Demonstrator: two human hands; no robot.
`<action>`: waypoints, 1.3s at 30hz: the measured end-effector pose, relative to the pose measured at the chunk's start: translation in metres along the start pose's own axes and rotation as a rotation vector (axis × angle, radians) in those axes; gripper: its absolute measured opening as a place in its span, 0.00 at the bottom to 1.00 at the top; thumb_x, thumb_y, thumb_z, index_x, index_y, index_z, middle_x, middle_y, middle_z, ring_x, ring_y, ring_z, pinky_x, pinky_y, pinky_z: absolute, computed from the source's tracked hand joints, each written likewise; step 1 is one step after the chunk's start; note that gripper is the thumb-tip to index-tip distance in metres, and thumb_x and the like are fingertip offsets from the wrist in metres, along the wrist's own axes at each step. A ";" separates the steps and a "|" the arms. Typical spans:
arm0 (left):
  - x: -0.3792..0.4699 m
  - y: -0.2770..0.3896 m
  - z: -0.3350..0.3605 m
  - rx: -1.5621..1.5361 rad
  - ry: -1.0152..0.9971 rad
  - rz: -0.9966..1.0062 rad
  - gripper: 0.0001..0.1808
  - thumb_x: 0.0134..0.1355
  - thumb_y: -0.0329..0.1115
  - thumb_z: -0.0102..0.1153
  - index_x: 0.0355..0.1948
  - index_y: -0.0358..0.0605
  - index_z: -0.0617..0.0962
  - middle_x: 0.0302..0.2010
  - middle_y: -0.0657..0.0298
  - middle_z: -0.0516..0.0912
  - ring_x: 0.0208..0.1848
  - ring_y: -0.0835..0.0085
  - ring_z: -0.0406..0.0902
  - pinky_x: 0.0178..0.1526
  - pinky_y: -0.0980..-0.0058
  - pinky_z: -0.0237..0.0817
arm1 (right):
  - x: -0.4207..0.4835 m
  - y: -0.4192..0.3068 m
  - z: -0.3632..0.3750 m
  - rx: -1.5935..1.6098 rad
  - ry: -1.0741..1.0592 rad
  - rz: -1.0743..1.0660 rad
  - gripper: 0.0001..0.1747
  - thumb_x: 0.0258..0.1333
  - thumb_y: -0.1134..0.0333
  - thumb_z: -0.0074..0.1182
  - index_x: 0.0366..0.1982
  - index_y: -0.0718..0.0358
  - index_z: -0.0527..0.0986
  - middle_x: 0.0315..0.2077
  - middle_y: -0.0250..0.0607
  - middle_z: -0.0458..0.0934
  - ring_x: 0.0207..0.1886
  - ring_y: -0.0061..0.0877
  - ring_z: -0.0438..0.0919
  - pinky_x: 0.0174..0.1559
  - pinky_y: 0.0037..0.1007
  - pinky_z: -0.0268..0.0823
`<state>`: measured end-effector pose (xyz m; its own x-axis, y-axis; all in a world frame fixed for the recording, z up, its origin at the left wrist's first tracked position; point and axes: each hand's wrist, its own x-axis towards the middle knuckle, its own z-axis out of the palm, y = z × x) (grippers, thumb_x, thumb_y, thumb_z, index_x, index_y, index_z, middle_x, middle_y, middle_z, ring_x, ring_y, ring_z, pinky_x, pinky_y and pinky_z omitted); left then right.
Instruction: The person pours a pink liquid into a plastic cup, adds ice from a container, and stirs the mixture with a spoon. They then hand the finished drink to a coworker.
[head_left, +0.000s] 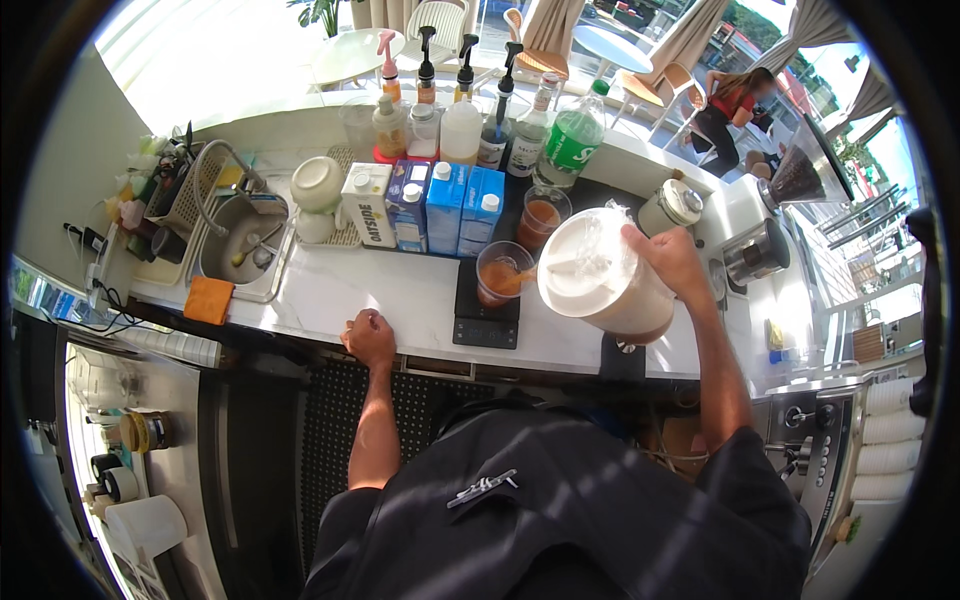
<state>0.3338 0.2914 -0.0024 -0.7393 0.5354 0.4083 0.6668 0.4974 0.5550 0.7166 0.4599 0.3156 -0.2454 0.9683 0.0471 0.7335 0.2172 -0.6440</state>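
Note:
My right hand (670, 259) grips a white-lidded plastic pitcher (600, 285), tilted to the left, with plastic wrap bunched on its lid. From its spout a stream of orange-brown liquid runs into a clear plastic cup (501, 279). That cup stands on a black digital scale (486, 328) with a lit display. Just behind it is a second clear cup (541, 217) holding similar brown liquid. My left hand (369, 336) rests at the counter's front edge, its fingers curled in a loose fist around nothing visible.
Milk cartons (442, 210) line the back of the white counter (337, 281), with syrup bottles (491, 142) and a green-capped soda bottle (571, 142) behind. A sink (244, 244) lies left, an orange cloth (208, 300) on its front edge. A coffee grinder (750, 202) stands right. Beyond the counter sits a person (731, 112).

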 end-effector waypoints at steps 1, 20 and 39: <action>0.000 0.000 0.000 -0.003 0.001 -0.002 0.05 0.53 0.28 0.57 0.29 0.47 0.83 0.26 0.61 0.83 0.36 0.61 0.78 0.49 0.60 0.63 | 0.001 -0.001 -0.001 -0.010 0.008 0.006 0.40 0.53 0.42 0.62 0.08 0.73 0.70 0.07 0.29 0.60 0.14 0.15 0.58 0.17 0.29 0.53; 0.000 -0.001 0.001 -0.005 -0.013 0.009 0.05 0.54 0.29 0.56 0.30 0.47 0.83 0.27 0.60 0.84 0.37 0.61 0.78 0.50 0.60 0.64 | 0.003 -0.004 0.006 -0.014 -0.025 0.030 0.40 0.53 0.42 0.62 0.09 0.74 0.72 0.06 0.30 0.60 0.13 0.15 0.59 0.17 0.29 0.55; -0.001 -0.003 0.003 -0.013 -0.026 -0.029 0.05 0.55 0.32 0.56 0.30 0.54 0.83 0.27 0.63 0.83 0.37 0.59 0.77 0.48 0.59 0.65 | 0.009 -0.001 0.010 0.019 -0.001 0.049 0.39 0.53 0.41 0.61 0.12 0.76 0.75 0.06 0.33 0.63 0.13 0.16 0.60 0.18 0.30 0.57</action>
<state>0.3326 0.2915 -0.0060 -0.7557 0.5385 0.3729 0.6435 0.5042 0.5760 0.7076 0.4669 0.3095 -0.2104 0.9775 0.0145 0.7324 0.1674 -0.6599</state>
